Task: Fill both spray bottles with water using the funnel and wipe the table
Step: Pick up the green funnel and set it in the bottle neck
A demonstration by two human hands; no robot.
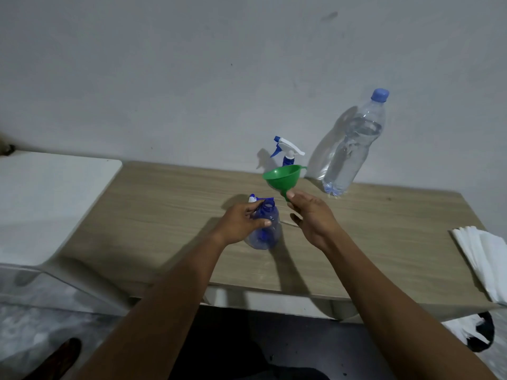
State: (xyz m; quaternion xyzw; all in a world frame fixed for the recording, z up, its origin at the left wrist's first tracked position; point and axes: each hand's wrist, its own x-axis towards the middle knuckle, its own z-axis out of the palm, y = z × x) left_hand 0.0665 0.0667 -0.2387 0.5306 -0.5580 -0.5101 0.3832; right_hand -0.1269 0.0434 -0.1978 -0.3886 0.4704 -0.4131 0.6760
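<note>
Head view: at the centre of the frame the left hand (241,224) grips an open-necked spray bottle (267,226) standing on the surface (164,209). The right hand (312,215) pinches the green funnel (282,179) by its spout, just right of the neck. Behind stand a second spray bottle (288,152) and, upper right, a water bottle (351,149).

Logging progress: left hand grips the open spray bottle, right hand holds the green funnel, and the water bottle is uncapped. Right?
No: the head view shows the water bottle with its blue cap on. The left hand grips the open spray bottle, and the right hand holds the green funnel.
</note>
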